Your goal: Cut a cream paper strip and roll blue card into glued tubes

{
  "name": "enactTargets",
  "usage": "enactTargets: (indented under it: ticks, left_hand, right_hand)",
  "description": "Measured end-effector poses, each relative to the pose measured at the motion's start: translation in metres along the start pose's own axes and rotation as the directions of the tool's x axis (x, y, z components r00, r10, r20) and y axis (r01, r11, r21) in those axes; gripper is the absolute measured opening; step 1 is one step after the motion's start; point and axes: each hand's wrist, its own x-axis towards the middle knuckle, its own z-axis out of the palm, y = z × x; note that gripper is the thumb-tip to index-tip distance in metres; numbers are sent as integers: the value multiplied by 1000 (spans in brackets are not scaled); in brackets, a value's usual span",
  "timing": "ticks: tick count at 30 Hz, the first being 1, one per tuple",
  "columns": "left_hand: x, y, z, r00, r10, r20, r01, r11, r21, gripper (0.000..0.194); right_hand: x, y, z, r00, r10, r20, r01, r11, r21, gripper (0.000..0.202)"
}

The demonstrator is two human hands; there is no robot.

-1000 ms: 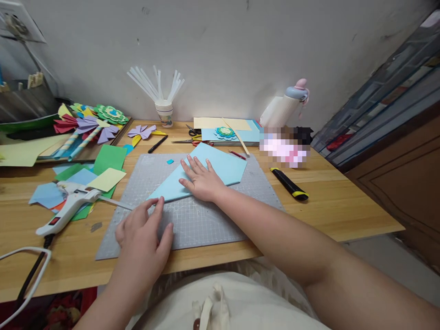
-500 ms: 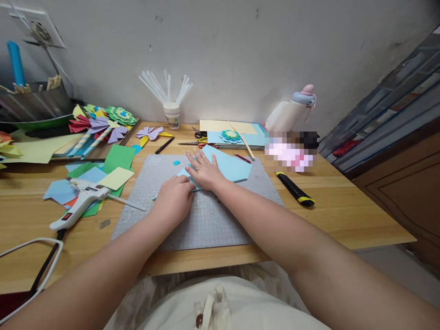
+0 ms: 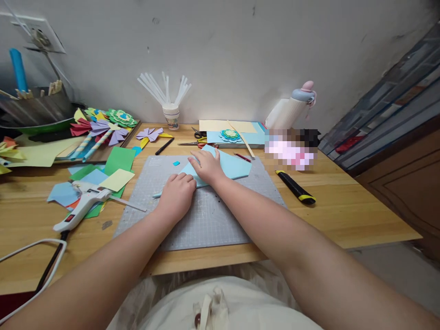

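Note:
A light blue paper (image 3: 233,164) lies on the grey cutting mat (image 3: 220,224), its near edge by both hands. My right hand (image 3: 206,167) rests on the paper's left part with its fingers spread. Just left of it, my left hand (image 3: 178,192) is curled at the paper's near left corner, fingers bent together; the fingertips are hidden beneath it. A thin light blue end (image 3: 157,195) sticks out on the left side of my left hand. A small bright blue scrap (image 3: 176,163) lies on the mat beyond the hands.
At the left are a glue gun (image 3: 82,206) and coloured paper pieces (image 3: 119,160). Scissors (image 3: 192,144), a cup of white straws (image 3: 171,117) and a paper stack (image 3: 254,137) stand or lie at the back. A black and yellow cutter (image 3: 295,187) lies to the right.
My left hand has curled more and shifted slightly nearer to me. More of the thin light blue end shows beside it. My right hand's fingers have lifted or bent slightly.

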Motion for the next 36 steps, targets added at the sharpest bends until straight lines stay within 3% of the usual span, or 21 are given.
enactTargets:
  ticks: [5, 10, 14, 24, 31, 36]
  left_hand:
    - [0, -1, 1, 1000, 15, 4, -15, 1000, 27, 24]
    - [0, -1, 3, 1000, 12, 11, -12, 999, 48, 23]
    - [-1, 2, 2, 1000, 5, 19, -7, 997, 77, 23]
    - [-16, 19, -7, 996, 3, 85, -11, 995, 103, 23]
    - [-65, 44, -27, 988, 25, 154, -32, 999, 40, 21]
    - [-98, 53, -31, 986, -30, 164, 38, 998, -44, 21]
  right_hand:
    - [-22, 19, -26, 998, -54, -35, 56, 997, 44, 38]
    - [-51, 51, -52, 977, -185, 109, 178, 982, 69, 14]
    - [-63, 59, -56, 948, -253, 191, 243, 967, 75, 8]
    - [-94, 39, -61, 962, -209, 177, 212, 977, 0, 19]
    - [-151, 14, -70, 960, -216, 176, 221, 975, -10, 17]
    - [-183, -5, -61, 973, -218, 72, 217, 976, 15, 21]
